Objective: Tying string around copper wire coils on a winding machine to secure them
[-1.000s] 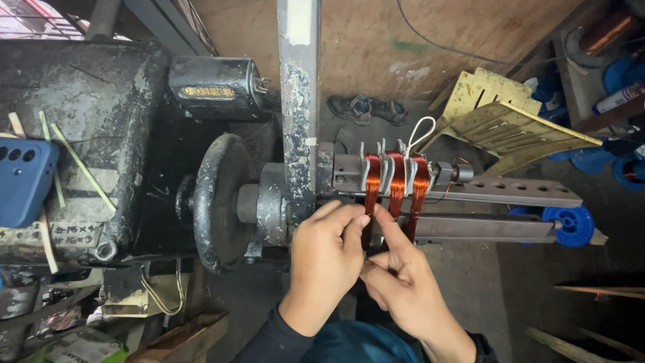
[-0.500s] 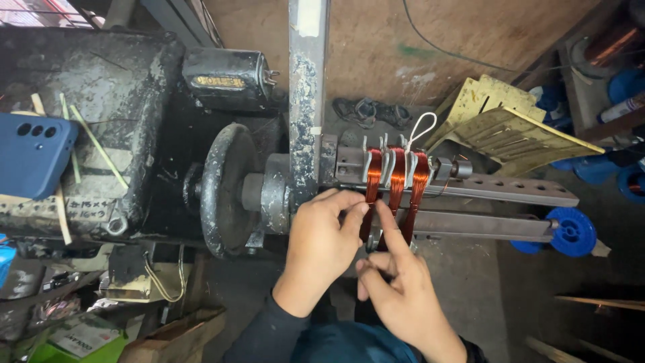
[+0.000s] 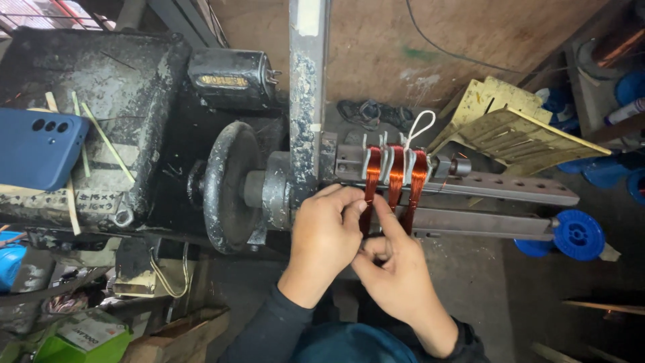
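Three bands of copper wire coil (image 3: 395, 176) are wound around a perforated metal former bar (image 3: 510, 191) on a winding machine. My left hand (image 3: 327, 238) is curled at the lower left of the coils, fingertips pinching at the leftmost band. My right hand (image 3: 396, 272) sits just below and against it, its thumb and forefinger pressed up to the same spot. What is between the fingertips is too small to make out. White tie loops (image 3: 418, 128) stick up above the coils.
A heavy black flywheel (image 3: 225, 185) and a vertical metal post (image 3: 308, 94) stand left of the coils. A blue phone (image 3: 37, 148) lies on the black machine housing. Yellow slotted cards (image 3: 510, 131) and blue spools (image 3: 576, 235) are at the right.
The view has shifted slightly and closed in. Both hands stay at the leftmost coil band, fingers working a little closer together; the coils and the bar have not moved.
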